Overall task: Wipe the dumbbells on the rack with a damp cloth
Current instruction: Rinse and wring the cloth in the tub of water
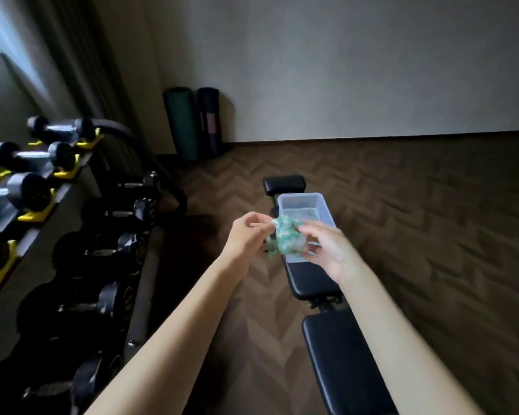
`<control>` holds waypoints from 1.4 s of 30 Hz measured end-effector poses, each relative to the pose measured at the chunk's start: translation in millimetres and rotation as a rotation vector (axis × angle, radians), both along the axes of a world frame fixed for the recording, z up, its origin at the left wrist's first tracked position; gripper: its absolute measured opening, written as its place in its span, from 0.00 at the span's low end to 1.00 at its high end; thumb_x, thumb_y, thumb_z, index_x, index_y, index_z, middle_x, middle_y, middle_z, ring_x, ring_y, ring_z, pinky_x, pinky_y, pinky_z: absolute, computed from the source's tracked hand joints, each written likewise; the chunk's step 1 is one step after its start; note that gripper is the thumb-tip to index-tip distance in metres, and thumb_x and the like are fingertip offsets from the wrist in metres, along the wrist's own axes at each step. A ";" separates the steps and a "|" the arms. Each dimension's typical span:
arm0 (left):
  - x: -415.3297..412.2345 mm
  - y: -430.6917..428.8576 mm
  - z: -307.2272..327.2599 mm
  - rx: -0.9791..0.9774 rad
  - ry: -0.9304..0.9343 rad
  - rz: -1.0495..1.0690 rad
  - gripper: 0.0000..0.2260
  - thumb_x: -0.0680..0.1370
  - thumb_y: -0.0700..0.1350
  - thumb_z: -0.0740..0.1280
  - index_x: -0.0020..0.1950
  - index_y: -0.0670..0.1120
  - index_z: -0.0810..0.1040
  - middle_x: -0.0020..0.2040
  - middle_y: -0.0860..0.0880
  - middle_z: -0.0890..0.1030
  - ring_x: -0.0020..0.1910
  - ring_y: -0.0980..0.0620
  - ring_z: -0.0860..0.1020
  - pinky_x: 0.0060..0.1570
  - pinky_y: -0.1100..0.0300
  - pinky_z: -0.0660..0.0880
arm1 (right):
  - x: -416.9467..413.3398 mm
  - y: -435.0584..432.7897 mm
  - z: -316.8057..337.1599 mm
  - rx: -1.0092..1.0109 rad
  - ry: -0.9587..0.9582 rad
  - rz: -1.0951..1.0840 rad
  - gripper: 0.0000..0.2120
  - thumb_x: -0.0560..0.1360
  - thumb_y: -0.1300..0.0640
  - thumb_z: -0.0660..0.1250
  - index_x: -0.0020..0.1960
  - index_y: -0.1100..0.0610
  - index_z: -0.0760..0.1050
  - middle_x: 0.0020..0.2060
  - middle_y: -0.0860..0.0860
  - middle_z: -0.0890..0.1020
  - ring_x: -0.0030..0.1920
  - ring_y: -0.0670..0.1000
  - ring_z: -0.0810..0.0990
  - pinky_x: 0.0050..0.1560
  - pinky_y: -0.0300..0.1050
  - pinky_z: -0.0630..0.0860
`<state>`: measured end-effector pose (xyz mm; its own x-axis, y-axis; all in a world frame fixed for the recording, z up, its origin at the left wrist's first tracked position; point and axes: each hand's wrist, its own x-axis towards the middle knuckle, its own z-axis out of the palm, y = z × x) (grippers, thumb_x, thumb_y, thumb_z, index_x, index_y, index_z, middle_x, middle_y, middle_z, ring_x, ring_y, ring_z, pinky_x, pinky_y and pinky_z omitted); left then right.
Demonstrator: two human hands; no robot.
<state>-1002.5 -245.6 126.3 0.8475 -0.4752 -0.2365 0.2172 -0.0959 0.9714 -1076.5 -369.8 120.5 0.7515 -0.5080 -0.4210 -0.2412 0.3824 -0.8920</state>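
Observation:
A crumpled green and white cloth [285, 238] hangs between both hands, just above the near end of a clear plastic tub [301, 202] that holds some water. My left hand [247, 235] pinches the cloth's left edge. My right hand [327, 248] grips its right side with curled fingers. The dumbbell rack [72, 187] stands along the left wall, with black-headed dumbbells [33, 157] on yellow cradles on the upper tier and more dumbbells [102, 253] on the lower tier, all well left of my hands.
The tub sits on a black padded weight bench [312, 280] that runs from the middle toward the lower right. Two rolled mats [192, 124] lean against the far wall. Herringbone wood floor [417, 220] lies open to the right. A curtain hangs at upper left.

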 end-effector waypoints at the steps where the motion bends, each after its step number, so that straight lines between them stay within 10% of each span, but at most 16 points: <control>1: 10.7 -18.0 -4.6 0.009 -0.002 -0.010 0.07 0.76 0.35 0.64 0.39 0.43 0.74 0.33 0.47 0.75 0.29 0.55 0.73 0.28 0.65 0.70 | 7.6 -14.9 -4.0 0.006 0.012 -0.029 0.04 0.75 0.63 0.65 0.48 0.59 0.77 0.43 0.55 0.79 0.46 0.53 0.78 0.49 0.46 0.75; 13: 205.1 -205.6 -108.7 0.200 0.085 -0.201 0.11 0.71 0.29 0.66 0.34 0.43 0.73 0.30 0.46 0.74 0.24 0.55 0.73 0.24 0.67 0.69 | 165.8 -171.3 -100.6 0.088 0.255 -0.294 0.09 0.75 0.67 0.63 0.38 0.58 0.70 0.34 0.54 0.76 0.35 0.52 0.76 0.39 0.42 0.74; 19: 301.4 -298.2 -174.4 0.397 0.056 -0.380 0.15 0.69 0.28 0.65 0.30 0.47 0.76 0.30 0.49 0.75 0.32 0.50 0.72 0.41 0.59 0.71 | 253.3 -245.3 -171.6 0.265 0.430 -0.456 0.07 0.76 0.67 0.62 0.40 0.59 0.70 0.35 0.55 0.75 0.35 0.50 0.75 0.51 0.47 0.73; 26: 344.9 -366.7 -290.0 0.678 0.040 -0.664 0.10 0.75 0.34 0.61 0.42 0.43 0.80 0.49 0.41 0.81 0.48 0.44 0.79 0.51 0.53 0.77 | 286.6 -297.3 -270.4 0.298 0.694 -0.491 0.12 0.76 0.64 0.62 0.58 0.67 0.73 0.43 0.60 0.80 0.39 0.53 0.80 0.40 0.46 0.78; 31: 358.8 -384.3 -352.3 0.879 0.001 -0.829 0.13 0.74 0.33 0.59 0.52 0.40 0.81 0.55 0.38 0.81 0.56 0.42 0.78 0.57 0.51 0.76 | 283.6 -311.1 -342.5 0.146 0.912 -0.314 0.17 0.74 0.65 0.61 0.62 0.63 0.73 0.37 0.55 0.78 0.36 0.51 0.78 0.38 0.41 0.77; 39: 352.2 -400.6 -424.0 0.984 -0.143 -1.254 0.14 0.77 0.30 0.59 0.58 0.37 0.79 0.58 0.39 0.79 0.60 0.44 0.76 0.56 0.60 0.70 | 290.6 -318.9 -411.1 -0.070 0.753 0.255 0.22 0.77 0.72 0.53 0.66 0.58 0.73 0.64 0.54 0.76 0.63 0.51 0.75 0.60 0.36 0.70; 42: 345.8 -403.5 -449.9 1.021 -0.251 -1.456 0.20 0.77 0.31 0.58 0.68 0.42 0.71 0.68 0.42 0.72 0.67 0.46 0.70 0.59 0.65 0.66 | 291.9 -321.6 -436.6 -0.144 0.789 0.467 0.29 0.76 0.72 0.52 0.73 0.53 0.62 0.72 0.53 0.66 0.52 0.50 0.77 0.41 0.28 0.74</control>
